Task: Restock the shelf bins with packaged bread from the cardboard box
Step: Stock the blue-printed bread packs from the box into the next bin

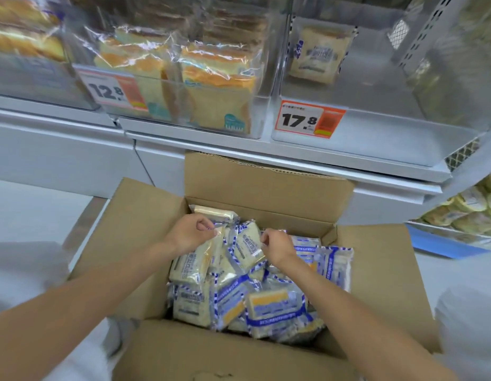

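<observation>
Reaching into the cardboard box [266, 185], the left hand [190, 232] is pinching one bread packet [194, 266] and the right hand [278, 245] is pinching the neighbouring packet [245, 251].

- Open cardboard box [145, 215] below the shelf, full of blue-and-white bread packets [277, 306].
- Left hand [188, 233] pinches one packet's top edge; right hand [277, 246] pinches its neighbour's.
- Clear bin [376, 127] tagged 17.8 holds a single packet [320, 55].
- Next bin, tagged 12.8, holds sliced loaves [217, 86].
</observation>
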{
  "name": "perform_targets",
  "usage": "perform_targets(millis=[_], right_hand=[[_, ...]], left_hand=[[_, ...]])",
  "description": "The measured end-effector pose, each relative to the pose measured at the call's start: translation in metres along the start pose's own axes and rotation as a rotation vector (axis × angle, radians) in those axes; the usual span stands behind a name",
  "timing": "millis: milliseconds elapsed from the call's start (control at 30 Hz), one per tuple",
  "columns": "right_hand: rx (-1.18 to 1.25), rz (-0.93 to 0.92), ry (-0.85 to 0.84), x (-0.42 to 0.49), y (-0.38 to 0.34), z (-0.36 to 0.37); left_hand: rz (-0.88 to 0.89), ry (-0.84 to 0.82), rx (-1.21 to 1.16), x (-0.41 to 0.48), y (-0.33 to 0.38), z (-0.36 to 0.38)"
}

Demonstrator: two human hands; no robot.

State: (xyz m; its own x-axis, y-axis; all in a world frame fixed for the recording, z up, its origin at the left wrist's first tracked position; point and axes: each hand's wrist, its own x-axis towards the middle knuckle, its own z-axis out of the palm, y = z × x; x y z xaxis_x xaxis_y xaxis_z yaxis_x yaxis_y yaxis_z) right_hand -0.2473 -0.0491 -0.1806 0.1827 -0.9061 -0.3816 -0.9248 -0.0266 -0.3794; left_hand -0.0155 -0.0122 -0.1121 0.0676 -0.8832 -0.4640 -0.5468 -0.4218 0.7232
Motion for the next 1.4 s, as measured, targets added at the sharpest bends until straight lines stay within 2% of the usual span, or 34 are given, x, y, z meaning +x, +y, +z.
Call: perform_targets(millis=[167,233,300,367,467,533,633,700,733,800,867,1000,1067,1133,1233,1300,1400], right_hand=[[0.310,-0.129,0.210,-0.026,-0.006,-0.054],[0.500,-0.187,0.177,-0.037,-0.013,-0.083],[0.705,-0.199,0.083,-0.046,-0.021,-0.101],[0.765,-0.182,0.005,-0.055,-0.027,-0.105],[0.617,-0.104,-0.039,-0.065,-0.008,-0.094],[0.394,-0.083,-0.134,-0.071,0.012,-0.078],[-0.119,-0.202,-0.367,-0.079,0.032,-0.037],[-0.311,-0.333,-0.382,-0.083,0.036,-0.012],[-0.297,-0.376,-0.320,-0.081,0.035,-0.008],[-0.100,-0.334,-0.208,-0.072,0.031,-0.021],[0.033,-0.252,-0.240,-0.060,0.028,-0.042],[-0.320,-0.294,-0.428,-0.065,0.030,-0.035],[-0.379,-0.328,-0.471,-0.077,0.034,-0.007],[-0.346,-0.368,-0.441,-0.078,0.037,0.004],[-0.062,-0.282,-0.401,-0.063,0.032,-0.026],[0.122,-0.219,-0.235,-0.052,0.022,-0.061],[0.261,-0.225,0.102,-0.053,-0.002,-0.099]], left_hand=[[-0.007,0.030,-0.118,0.000,0.007,0.000],[0.024,-0.004,-0.138,-0.005,0.018,0.001],[0.015,-0.106,-0.192,-0.009,0.029,0.008],[-0.029,-0.193,-0.268,-0.015,0.036,0.014],[-0.081,-0.177,-0.324,-0.015,0.029,0.018],[-0.095,-0.141,-0.370,-0.015,0.021,0.015],[-0.128,-0.115,-0.443,-0.012,0.011,0.011],[-0.158,-0.108,-0.493,-0.010,0.006,0.011],[-0.163,-0.105,-0.507,-0.009,0.003,0.011],[-0.161,-0.092,-0.508,-0.007,0.000,0.010],[-0.141,-0.075,-0.510,-0.008,0.000,0.009],[-0.145,-0.083,-0.477,-0.010,0.001,0.012],[-0.144,-0.103,-0.452,-0.012,0.000,0.015],[-0.138,-0.117,-0.418,-0.013,-0.001,0.015],[-0.135,-0.084,-0.407,-0.014,-0.003,0.012],[-0.144,-0.037,-0.432,-0.013,-0.004,0.011],[-0.156,-0.007,-0.548,-0.013,0.005,0.011]])
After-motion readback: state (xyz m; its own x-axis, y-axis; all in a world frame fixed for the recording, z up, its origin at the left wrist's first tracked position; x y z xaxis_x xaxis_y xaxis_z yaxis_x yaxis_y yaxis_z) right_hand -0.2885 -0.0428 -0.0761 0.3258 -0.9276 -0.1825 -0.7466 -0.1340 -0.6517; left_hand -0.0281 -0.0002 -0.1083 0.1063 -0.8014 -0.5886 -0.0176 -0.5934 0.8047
